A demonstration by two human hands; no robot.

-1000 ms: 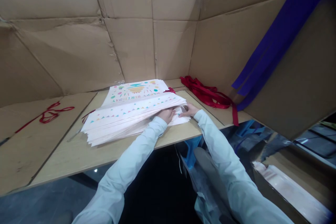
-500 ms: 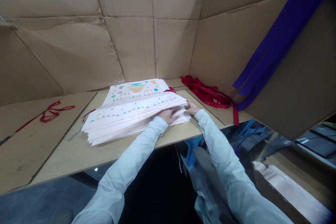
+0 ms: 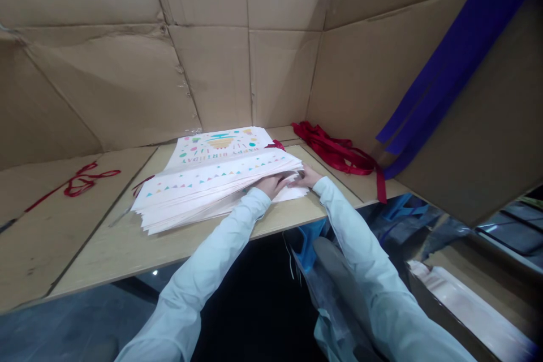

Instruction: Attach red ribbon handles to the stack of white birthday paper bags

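Observation:
A stack of white printed sheets [image 3: 199, 186], marked HAPPY BIRTHDAY with coloured dots and small flags, lies on the table, its front part raised and fanned. They may be flat-folded bags; I cannot tell for sure. My left hand [image 3: 270, 185] is closed at the front right edge, partly under the raised layers, gripping sheets there. My right hand [image 3: 309, 176] comes in from the right corner, its fingers bent in between the layers and close to the left fingers. What the right fingertips pinch is hidden. A short piece of red ribbon [image 3: 276, 145] shows at the stack's right side.
A heap of dark red ribbon [image 3: 335, 150] lies at the right, one end hanging over the table edge. Thin red cord [image 3: 87, 181] lies at the left. Cardboard walls [image 3: 220, 73] enclose the table. Blue strips [image 3: 449, 68] hang at the right above an open carton [image 3: 479, 305].
My right fingers have moved left from the stack's corner, further in among the layers towards my left hand. My left hand and the stack have barely shifted.

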